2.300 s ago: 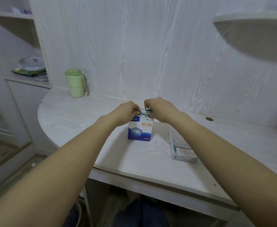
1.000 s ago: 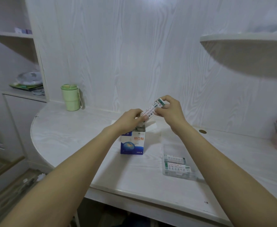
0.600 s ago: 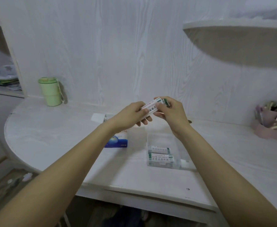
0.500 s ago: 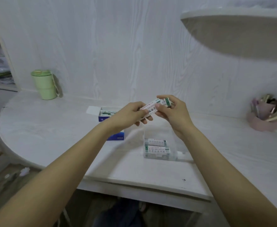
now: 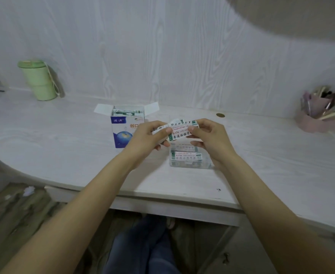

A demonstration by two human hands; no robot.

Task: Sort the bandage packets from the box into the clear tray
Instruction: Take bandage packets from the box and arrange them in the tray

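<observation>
Head view | left hand (image 5: 146,138) and right hand (image 5: 210,139) both pinch bandage packets (image 5: 179,130) just above clear tray (image 5: 190,165), right of box (image 5: 126,131) | risk: loose packets fan apart, drop onto bench (image 5: 63,147).

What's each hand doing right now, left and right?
Left hand: pinching the left end of the bandage packets.
Right hand: pinching their right end, above the clear tray.

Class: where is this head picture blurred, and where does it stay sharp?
Head view: the pen holder and the shelf at the right edge smear with blur; the packets between the hands stay sharpest, print partly readable; the cup is soft.
</observation>
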